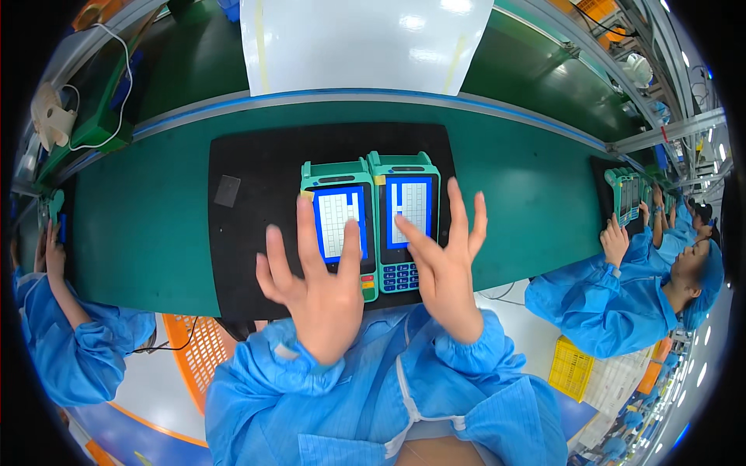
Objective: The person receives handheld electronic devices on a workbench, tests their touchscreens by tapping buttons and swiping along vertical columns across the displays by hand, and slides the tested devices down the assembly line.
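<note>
Side by side on a black mat (pixel 249 256) lie two green handheld payment terminals with lit screens, a left terminal (pixel 334 210) and a right terminal (pixel 420 203). Each screen shows a white grid in a blue border, partly filled with blue. Over the left one is my left hand (pixel 318 291), fingers spread, a fingertip at the lower right of its grid. My right hand (pixel 447 268) has its index fingertip at the left side of the other grid, with the remaining fingers stretched out. Neither hand holds anything. My left hand hides much of the left terminal's keypad.
A small grey square (pixel 228 191) lies on the mat, on a green bench (pixel 513 194). A white board (pixel 365 46) stands beyond the rail (pixel 373 95). Co-workers in blue sit at left (pixel 78 334) and right (pixel 606 299), near more terminals (pixel 624 194). An orange crate (pixel 194 349) is below left.
</note>
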Available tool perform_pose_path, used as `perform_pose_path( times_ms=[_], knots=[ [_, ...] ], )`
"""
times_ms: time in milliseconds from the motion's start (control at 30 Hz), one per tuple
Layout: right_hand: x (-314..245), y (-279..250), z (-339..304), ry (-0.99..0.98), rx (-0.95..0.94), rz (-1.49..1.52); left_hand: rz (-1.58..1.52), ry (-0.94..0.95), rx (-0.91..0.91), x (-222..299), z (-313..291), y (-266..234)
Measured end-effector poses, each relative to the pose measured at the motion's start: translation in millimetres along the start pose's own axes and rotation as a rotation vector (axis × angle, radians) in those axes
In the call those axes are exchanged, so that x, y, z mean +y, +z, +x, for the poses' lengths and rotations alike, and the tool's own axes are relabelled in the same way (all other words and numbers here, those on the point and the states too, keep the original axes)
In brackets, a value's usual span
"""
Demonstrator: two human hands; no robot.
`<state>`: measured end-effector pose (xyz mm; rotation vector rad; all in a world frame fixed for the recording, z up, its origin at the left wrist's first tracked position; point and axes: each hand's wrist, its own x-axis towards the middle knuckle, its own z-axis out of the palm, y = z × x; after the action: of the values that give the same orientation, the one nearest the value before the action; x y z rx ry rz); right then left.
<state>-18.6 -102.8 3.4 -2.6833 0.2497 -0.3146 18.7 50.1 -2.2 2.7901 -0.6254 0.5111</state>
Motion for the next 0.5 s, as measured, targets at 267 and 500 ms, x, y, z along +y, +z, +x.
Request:
perform_pose_path(
  times_ms=[267, 500],
  knots=[
    [3, -2, -5, -0.019, 0.028, 0.044, 0.011, 0.013, 0.03, 2, -15, -7],
    [9, 2, 23, -0.003, 0.125, 0.054, -0.049, -0.045, 0.105, -11, 24, 6]
  ],
)
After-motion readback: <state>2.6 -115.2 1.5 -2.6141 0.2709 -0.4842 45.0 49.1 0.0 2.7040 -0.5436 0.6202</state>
